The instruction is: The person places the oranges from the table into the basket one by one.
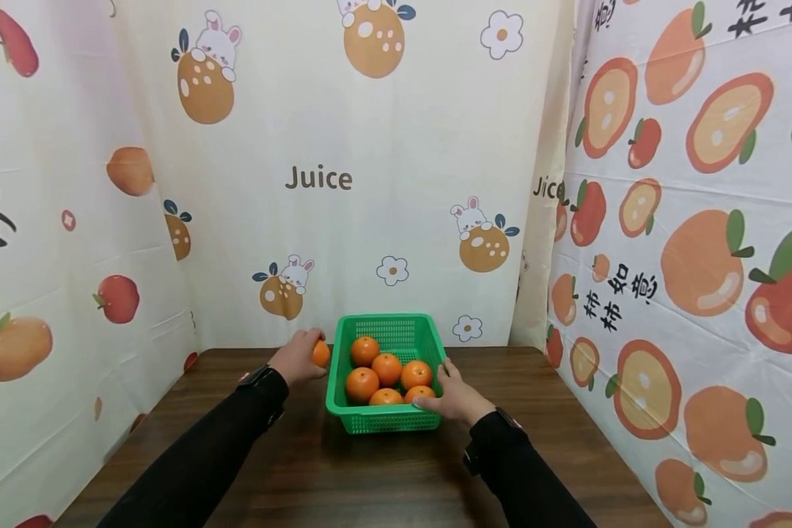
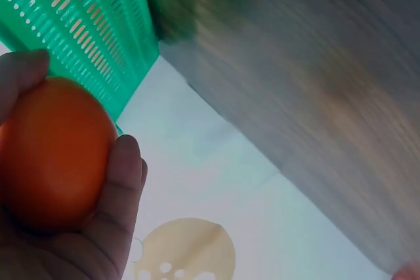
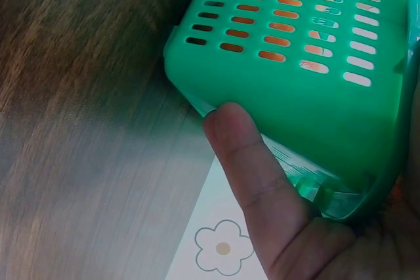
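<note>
My left hand [image 1: 298,357] holds an orange [image 1: 320,354] just left of a green plastic basket [image 1: 396,320]. In the left wrist view, thumb and fingers curve round that orange [image 2: 56,155], and the basket's slotted wall [image 2: 85,31] is close behind it. My right hand [image 1: 460,400] grips the basket's right rim near the front corner, thumb over the inside. From the right wrist, one finger [image 3: 239,155] lies along the outside of the basket wall [image 3: 275,103]; the rest of the hand is partly cut off. Several oranges [image 1: 386,369] lie inside the basket, mostly towards its front and left.
The basket stands on a dark brown wooden table [image 1: 290,469], near its back edge. A cream curtain [image 1: 396,220] printed with fruit and rabbits hangs right behind. Printed cloths also close off the left side [image 1: 72,242] and the right side [image 1: 673,337].
</note>
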Available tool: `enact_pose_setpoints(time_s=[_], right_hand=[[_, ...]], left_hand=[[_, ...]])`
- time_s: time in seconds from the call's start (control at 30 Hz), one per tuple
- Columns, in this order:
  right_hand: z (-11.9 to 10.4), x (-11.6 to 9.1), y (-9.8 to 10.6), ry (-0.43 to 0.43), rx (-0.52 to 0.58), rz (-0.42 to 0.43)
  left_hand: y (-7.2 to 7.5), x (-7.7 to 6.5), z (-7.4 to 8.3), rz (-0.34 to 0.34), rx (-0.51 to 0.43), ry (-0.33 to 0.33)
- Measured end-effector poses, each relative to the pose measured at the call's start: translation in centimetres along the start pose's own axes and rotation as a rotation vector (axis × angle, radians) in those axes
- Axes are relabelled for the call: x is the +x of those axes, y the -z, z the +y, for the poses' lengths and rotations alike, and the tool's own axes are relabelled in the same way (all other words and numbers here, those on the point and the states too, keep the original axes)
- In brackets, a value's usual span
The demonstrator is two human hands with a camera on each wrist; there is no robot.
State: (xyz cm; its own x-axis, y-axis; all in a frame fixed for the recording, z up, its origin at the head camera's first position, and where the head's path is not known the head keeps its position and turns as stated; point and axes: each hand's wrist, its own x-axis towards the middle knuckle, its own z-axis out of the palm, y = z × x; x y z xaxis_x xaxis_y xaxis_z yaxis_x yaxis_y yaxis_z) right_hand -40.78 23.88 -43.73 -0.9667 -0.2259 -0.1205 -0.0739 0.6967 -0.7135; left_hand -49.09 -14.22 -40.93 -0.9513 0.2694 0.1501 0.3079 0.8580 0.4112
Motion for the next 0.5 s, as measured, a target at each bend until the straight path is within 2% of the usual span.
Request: enact_pose_setpoints(time_s=[0.23, 0.5], right_hand=[[-0.2, 0.1, 0.3, 0.008, -0.012, 0.007], [-0.3, -0.2, 0.3, 0.004, 0.016, 0.000]], left_hand=[[0.5, 1.7, 1.4, 0.025, 0.008, -0.007], [1.7, 3.2, 4.4, 0.017, 0.046, -0.017]])
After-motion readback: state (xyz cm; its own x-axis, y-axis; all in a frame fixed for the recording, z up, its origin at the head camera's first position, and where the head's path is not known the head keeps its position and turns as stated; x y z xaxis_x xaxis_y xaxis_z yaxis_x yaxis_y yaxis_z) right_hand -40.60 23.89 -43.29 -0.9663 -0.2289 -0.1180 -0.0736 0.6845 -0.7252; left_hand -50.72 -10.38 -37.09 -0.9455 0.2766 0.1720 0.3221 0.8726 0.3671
